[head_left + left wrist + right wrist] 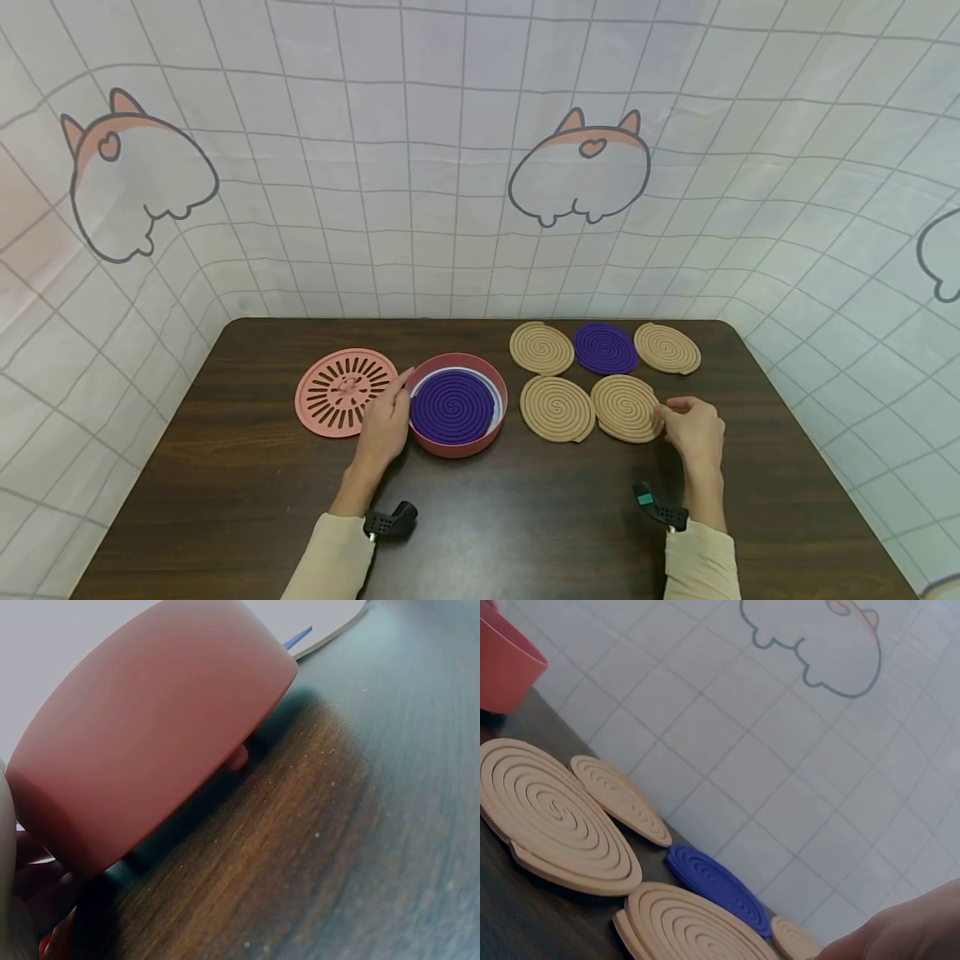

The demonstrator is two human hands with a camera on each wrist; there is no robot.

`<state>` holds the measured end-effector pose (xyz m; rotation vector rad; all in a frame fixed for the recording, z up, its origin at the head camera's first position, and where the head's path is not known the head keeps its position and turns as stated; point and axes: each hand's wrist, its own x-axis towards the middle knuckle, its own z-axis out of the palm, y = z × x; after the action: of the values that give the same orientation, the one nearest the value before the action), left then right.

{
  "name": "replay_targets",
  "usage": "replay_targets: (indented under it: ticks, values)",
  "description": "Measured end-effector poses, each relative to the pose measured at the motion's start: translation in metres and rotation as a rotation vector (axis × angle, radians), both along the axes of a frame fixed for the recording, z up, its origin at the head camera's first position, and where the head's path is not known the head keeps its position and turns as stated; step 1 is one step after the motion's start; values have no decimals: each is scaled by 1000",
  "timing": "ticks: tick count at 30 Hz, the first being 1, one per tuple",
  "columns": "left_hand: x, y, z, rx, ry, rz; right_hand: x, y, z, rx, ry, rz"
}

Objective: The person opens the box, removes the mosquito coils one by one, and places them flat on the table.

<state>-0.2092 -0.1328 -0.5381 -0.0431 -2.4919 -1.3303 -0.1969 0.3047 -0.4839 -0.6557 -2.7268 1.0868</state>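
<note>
My left hand (386, 422) grips the left side of a round red mosquito coil box (457, 451), its fingers at the rim and wall. A purple mosquito coil (452, 407) lies inside the box, over a white lining (498, 406). In the left wrist view the box's outer wall (161, 727) fills much of the picture, with a small foot (238, 757) under it. On the right, my right hand (694, 427) pinches the right edge of a tan mosquito coil (626, 408); that contact is out of sight in the right wrist view.
Left of the box lies a pink slotted lid (346, 392). Another tan coil (557, 408) sits beside the pinched one. Behind them stand in a row a tan coil (542, 348), a purple coil (604, 348) and a tan coil (667, 348) on the dark wooden table (525, 517).
</note>
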Motion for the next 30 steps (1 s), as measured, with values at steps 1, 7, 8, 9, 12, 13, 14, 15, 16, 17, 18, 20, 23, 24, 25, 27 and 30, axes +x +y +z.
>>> replay_targets:
  ticks: [1, 7, 8, 9, 12, 13, 14, 15, 16, 17, 18, 20, 23, 24, 25, 27, 30]
  values:
    - [0, 0, 0, 2, 1, 0, 0, -1, 1, 8, 2, 1]
    - [0, 0, -2, 8, 6, -3, 0, -8, 7, 15, 35, -17]
    - [0, 0, -2, 7, 8, -4, 0, -9, 8, 12, 41, -20]
    - [0, 0, -2, 6, 9, -5, 0, -10, 9, 11, 46, -19]
    - [0, 1, -1, 4, 15, -4, 0, -15, 12, -5, 57, -15]
    - [0, 1, -1, 4, 17, -3, 0, -17, 14, -13, 59, -11]
    - [0, 1, -1, 5, 19, -3, 0, -18, 15, -20, 60, -7]
    - [0, 0, -1, 4, 18, -1, 0, -20, 16, -27, 64, -4]
    - [0, 1, -1, 4, 18, 0, 0, -21, 17, -33, 66, -2]
    - [0, 1, -1, 4, 16, 0, -1, -23, 19, -38, 70, 1]
    - [0, 1, -1, 4, 14, 1, -1, -24, 20, -43, 75, 4]
    - [0, 1, -1, 5, 12, 0, -2, -26, 21, -42, 87, 8]
    - [0, 0, -2, 6, 12, -4, -3, -30, 23, -38, 114, 17]
    - [0, 0, -2, 6, 13, -5, -3, -31, 23, -39, 122, 19]
    - [0, 0, -2, 6, 13, -6, -3, -32, 24, -39, 130, 23]
    - [-1, 0, -2, 6, 13, -5, -3, -35, 24, -38, 142, 30]
    - [0, 0, -1, 3, 12, -2, -3, -39, 26, -43, 154, 36]
